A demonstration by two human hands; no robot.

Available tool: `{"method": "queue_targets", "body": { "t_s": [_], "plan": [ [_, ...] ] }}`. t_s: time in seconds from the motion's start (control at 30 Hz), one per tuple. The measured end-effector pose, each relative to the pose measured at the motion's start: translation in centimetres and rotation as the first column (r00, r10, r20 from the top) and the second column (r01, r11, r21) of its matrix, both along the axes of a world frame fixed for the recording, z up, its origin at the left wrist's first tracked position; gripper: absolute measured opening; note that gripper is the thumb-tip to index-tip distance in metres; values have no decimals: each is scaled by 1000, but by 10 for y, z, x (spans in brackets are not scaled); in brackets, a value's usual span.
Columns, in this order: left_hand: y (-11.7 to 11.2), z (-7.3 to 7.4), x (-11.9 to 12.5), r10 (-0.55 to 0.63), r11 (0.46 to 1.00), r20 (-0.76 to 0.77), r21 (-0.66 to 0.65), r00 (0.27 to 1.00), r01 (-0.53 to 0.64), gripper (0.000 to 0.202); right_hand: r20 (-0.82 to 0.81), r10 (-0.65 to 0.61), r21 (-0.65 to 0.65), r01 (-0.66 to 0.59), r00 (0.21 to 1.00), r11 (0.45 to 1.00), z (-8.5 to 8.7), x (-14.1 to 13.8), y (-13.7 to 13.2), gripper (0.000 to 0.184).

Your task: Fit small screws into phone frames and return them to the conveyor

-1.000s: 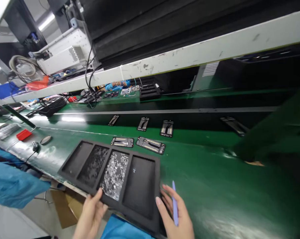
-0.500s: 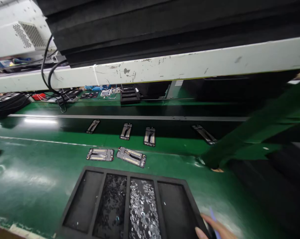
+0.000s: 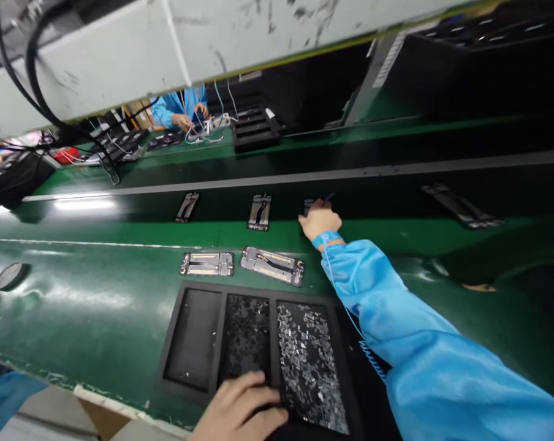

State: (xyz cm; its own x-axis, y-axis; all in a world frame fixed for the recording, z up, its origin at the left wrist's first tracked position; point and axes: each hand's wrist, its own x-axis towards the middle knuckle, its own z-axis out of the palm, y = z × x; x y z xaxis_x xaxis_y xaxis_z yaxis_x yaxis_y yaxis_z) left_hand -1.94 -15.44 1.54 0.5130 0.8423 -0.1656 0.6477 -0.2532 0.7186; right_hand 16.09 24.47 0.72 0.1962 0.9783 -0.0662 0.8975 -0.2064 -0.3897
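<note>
My right hand point(image 3: 320, 219), in a blue sleeve with a coiled cord at the wrist, reaches over the dark belt. Its fingers close about a phone frame point(image 3: 308, 206), mostly hidden beneath them. A thin bluish tool point(image 3: 330, 196) sticks out past the fingers; its kind is not clear. My left hand point(image 3: 242, 407) rests, fingers apart, over the near side of a black foam tray point(image 3: 273, 343). Small dark pieces point(image 3: 247, 331) fill one of the tray's compartments, and small shiny pieces point(image 3: 311, 361) fill another. Two phone frames point(image 3: 207, 264) point(image 3: 272, 266) lie just behind the tray.
Other phone frames point(image 3: 259, 212) point(image 3: 187, 207) point(image 3: 463, 205) are spaced along the belt. A pale shelf beam point(image 3: 258, 43) crosses overhead, with black cables point(image 3: 38, 79) hanging at left. Beyond the belt, a co-worker's hands point(image 3: 189, 118) are near a dark tray point(image 3: 255, 131). A round object point(image 3: 11, 277) sits at left.
My right hand has moved from the tray's right edge out to a phone frame on the belt. My left hand has come into view over the tray. The view has tilted and shifted.
</note>
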Motion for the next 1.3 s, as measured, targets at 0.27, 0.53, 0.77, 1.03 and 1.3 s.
{"method": "queue_targets", "body": {
  "t_s": [0.27,0.53,0.77,1.03,1.3],
  "plan": [
    [26,26,-9,-150,864,-287,426,946,267,45,9,111,57,-111,994,992,66,34,-83,61],
    [79,35,-28,286,956,-46,76,957,-282,52,-10,497,367,-459,868,809,10,19,-358,63],
    [135,25,-6,-86,996,-218,13,972,91,16,-113,604,235,-570,789,788,-4,33,-356,87],
    [144,9,-3,-260,951,-214,111,942,288,24,-754,395,-20,-619,525,785,19,69,-245,81],
    [155,-5,-10,-404,859,-162,272,900,435,31,-831,312,65,-476,461,877,2,76,-243,54]
  ]
}}
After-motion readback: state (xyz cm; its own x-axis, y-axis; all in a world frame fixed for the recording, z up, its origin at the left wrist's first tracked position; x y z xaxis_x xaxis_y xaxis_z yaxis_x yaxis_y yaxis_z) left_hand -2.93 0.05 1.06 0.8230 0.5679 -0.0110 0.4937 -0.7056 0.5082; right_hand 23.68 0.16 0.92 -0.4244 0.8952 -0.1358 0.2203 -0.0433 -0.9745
